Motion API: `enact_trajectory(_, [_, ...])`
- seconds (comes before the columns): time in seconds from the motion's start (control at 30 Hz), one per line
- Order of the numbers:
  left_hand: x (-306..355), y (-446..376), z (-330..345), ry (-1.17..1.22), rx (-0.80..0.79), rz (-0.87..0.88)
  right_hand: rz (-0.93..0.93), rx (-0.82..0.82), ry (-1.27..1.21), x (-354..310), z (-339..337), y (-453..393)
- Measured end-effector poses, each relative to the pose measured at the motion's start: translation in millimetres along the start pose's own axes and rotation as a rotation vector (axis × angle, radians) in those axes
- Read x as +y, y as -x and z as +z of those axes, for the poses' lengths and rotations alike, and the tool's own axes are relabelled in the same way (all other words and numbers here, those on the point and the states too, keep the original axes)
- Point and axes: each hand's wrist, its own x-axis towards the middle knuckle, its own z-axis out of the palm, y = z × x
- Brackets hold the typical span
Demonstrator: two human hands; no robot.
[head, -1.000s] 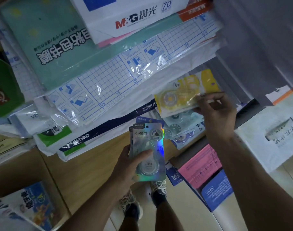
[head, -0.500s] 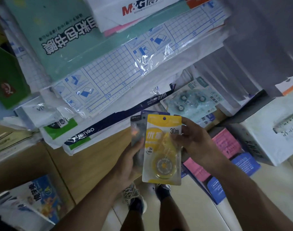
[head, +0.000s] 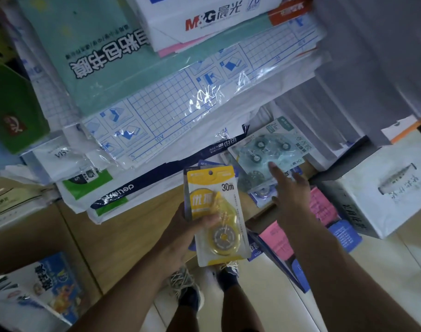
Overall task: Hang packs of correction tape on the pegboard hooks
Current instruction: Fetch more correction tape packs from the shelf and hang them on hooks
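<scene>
My left hand (head: 192, 226) grips a yellow correction tape pack (head: 216, 212) marked 30m, with another pack stacked behind it, only its bluish edge showing. My right hand (head: 291, 195) is empty, fingers spread, its index finger stretched toward a pale teal correction tape pack (head: 267, 149) lying on the wooden shelf (head: 137, 226). More packs (head: 262, 192) lie under the teal one. No pegboard or hooks are in view.
Stacks of book-cover film (head: 156, 111) and an M&G paper ream (head: 204, 17) overhang the shelf at the back. A white box (head: 391, 185) stands at right, pink and blue packets (head: 324, 212) beside it. Below are my feet on the tiled floor (head: 348, 271).
My right hand brought the yellow pack from the shelf onto the pack in my left hand, let go, and now reaches back toward the teal pack.
</scene>
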Motion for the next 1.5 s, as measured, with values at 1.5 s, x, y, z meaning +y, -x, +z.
enact_trajectory(1.5, [241.8,367.9,-16.9,0.263,0.262,0.480,-0.724,-0.459,-0.091,-226.5,-65.1,484.4])
